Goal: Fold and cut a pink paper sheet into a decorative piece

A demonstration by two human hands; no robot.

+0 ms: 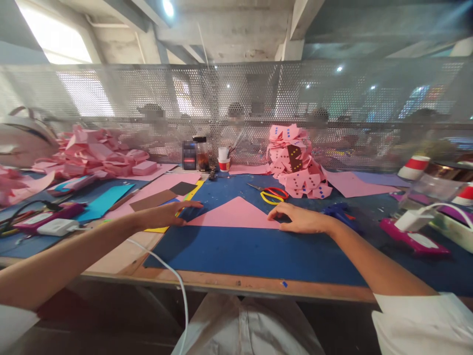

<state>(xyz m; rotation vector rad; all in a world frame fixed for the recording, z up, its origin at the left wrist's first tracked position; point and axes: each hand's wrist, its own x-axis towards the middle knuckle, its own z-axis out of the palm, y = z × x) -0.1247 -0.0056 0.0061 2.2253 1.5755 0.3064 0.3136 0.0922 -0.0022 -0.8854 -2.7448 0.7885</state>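
A triangle of pink paper (236,215) lies on the dark blue mat (244,251), its peak pointing away from me and its long straight edge facing me. My left hand (173,213) grips its left corner, fingers curled downward. At the right corner, my right hand (301,218) holds the paper between bent fingers and thumb. The fingertips of both hands are partly hidden. Just beyond the right hand lies a pair of scissors (274,195) with red and yellow handles.
Behind stand a pile of dotted pink paper pieces (295,160), a paper cup (223,160) and a dark-lidded jar (203,157). A heap of folded pink paper (96,155) is at left. A white cable (181,281) crosses the table edge. Magenta power strips (414,237) flank both sides.
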